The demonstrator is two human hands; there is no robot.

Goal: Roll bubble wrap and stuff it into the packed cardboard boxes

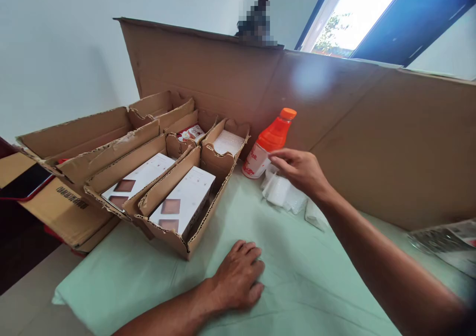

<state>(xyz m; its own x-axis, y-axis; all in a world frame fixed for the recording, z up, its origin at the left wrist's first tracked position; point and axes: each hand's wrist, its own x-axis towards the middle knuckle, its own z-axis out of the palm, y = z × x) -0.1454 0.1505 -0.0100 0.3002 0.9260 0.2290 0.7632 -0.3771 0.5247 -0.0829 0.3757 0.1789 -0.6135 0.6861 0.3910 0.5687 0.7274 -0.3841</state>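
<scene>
My left hand (pixel 241 275) rests palm down on the green cloth, in front of the cardboard boxes, with its fingers loosely bent and nothing held. My right hand (pixel 299 169) hovers at the back of the table, fingers stretched out and slightly apart. Its fingertips overlap the edge of a bottle (pixel 272 140) with an orange cap and a white label; whether they touch it I cannot tell. Under that hand lie several folded clear plastic bags (pixel 278 192), partly hidden by it. The bottle stands against the cardboard back wall.
Cardboard trays on the left hold white boxes (pixel 186 194), a red packet (pixel 190 133) and bubble wrap (pixel 226 141). A tall cardboard wall (pixel 353 142) bounds the back. A clear plastic package (pixel 446 241) lies at the far right. Green cloth (pixel 297 276) covers the table.
</scene>
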